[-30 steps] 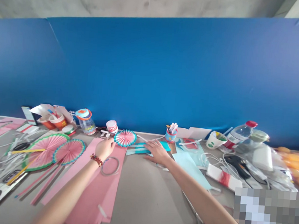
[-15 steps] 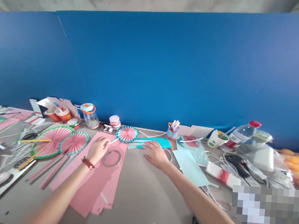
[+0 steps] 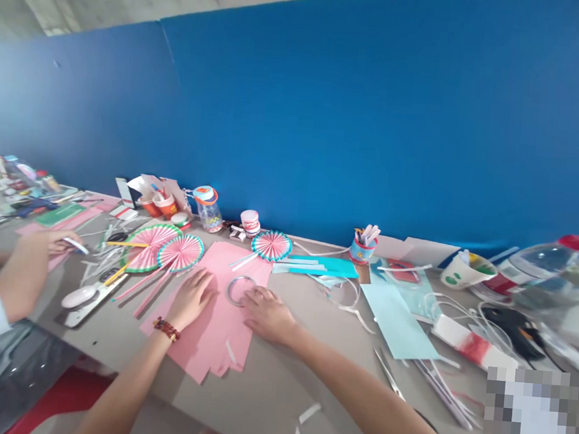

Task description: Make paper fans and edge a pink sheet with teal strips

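My left hand [image 3: 191,297], with a red bead bracelet at the wrist, lies flat with fingers spread on the pink paper sheets [image 3: 210,331]. My right hand [image 3: 266,313] rests open on the same pink paper, its fingertips touching a clear tape ring [image 3: 240,289]. A small pink pleated paper fan with a teal rim [image 3: 271,245] lies just beyond the sheets. Two larger pink fans [image 3: 166,251] lie to the left. Teal paper strips [image 3: 318,267] sit behind my right hand.
Another person's hand [image 3: 47,245] holds a white strip at the left. Cups and a jar [image 3: 207,207] line the blue wall. Scissors [image 3: 390,374], a light blue sheet [image 3: 396,319], a water bottle [image 3: 541,263] and cables crowd the right.
Both my hands have drawn back from the small fan and teal strips toward me, onto the pink paper beside the tape ring. The view has swung left, showing a neighbour's hand.
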Demonstrator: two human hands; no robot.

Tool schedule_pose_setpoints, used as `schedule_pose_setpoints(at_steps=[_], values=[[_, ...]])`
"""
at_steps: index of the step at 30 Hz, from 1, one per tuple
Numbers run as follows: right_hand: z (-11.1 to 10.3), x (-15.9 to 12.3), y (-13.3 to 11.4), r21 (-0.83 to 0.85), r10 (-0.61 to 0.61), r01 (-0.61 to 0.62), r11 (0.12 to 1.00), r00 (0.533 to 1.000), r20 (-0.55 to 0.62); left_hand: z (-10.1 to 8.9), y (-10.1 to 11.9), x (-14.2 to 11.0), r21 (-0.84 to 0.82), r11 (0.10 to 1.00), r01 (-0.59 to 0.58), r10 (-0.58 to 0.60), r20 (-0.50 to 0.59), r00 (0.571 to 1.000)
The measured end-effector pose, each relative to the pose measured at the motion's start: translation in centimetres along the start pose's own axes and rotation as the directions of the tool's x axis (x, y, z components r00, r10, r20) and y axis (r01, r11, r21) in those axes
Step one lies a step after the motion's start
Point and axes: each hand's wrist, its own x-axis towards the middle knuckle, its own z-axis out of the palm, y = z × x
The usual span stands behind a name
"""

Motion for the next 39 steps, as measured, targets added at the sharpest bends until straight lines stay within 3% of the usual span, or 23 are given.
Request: schedule_pose_setpoints(at_steps=[5, 9, 15, 20, 26, 35, 39], values=[[0.1, -2.4, 0.0, 0.013, -0.030, 0.030, 0.999, 0.999, 0.022, -0.3, 0.3, -1.7, 0.006, 1.000, 0.013, -0.013, 0.030, 0.999], [0.3, -3.1, 0.6, 0.032, -0.067, 0.067, 0.997, 0.998, 0.021, -0.4, 0.2, -2.2, 0.039, 0.994, 0.104, -0.104, 0.002, 0.995], [0.6, -3.3, 1.0, 0.082, -0.118, 0.125, 0.989, 0.989, -0.086, -0.7, 0.2, -2.9, 0.097, 0.965, 0.242, -0.239, -0.037, 0.970], [0.9, -3.4, 0.8, 0.125, -0.127, 0.145, 0.982, 0.982, -0.138, -2.2, 0.1, -3.0, 0.079, 0.970, 0.228, -0.229, -0.001, 0.973], [0.8, -3.6, 0.5, 0.199, -0.035, 0.079, 0.977, 0.976, -0.217, -2.9, -0.9, -3.0, 0.040, 0.970, 0.241, -0.242, 0.036, 0.970], [-0.6, -6.8, 1.1, 0.245, -0.004, 0.052, 0.968, 0.981, -0.192, -2.2, -2.0, -2.6, -0.031, 0.945, 0.324, -0.321, 0.085, 0.943], [-0.9, -6.7, 1.0, 0.351, 0.026, 0.065, 0.934, 0.968, -0.249, -2.0, -2.4, -2.3, -0.088, 0.926, 0.368, -0.359, 0.098, 0.928]])
